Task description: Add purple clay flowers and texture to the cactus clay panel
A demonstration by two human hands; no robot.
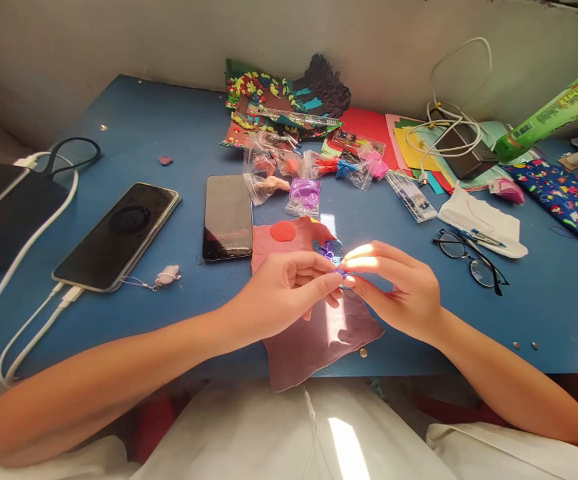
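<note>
A small purple piece of what looked like modelling clay (341, 273) was pinched at the fingertips where the two hands met. The left hand (293, 287) reached in from the near left, its thumb and forefinger closed on the piece and its other fingers loosely curled beneath. The right hand (403, 290) came from the near right, wrist bent inward, its thumb and extended fingers drawn almost together on the same piece. Both forearms slanted inward toward the middle.

The piece was above a thin, pink-and-mauve, clay-like sheet (313, 360), whose near edge overhung the blue surface (559, 327). On the sheet's far part lay a flat orange-red disc (283, 231) at left and a cluster of purple and blue shaped bits (327, 249) at right, just beyond the fingertips.

Just left of the sheet lay a black rectangular smartphone (227, 223); beyond it, a clear plastic packet of purple clay (305, 195). Dark-framed eyeglasses (469, 259) rested farther right, apart from the right hand.
</note>
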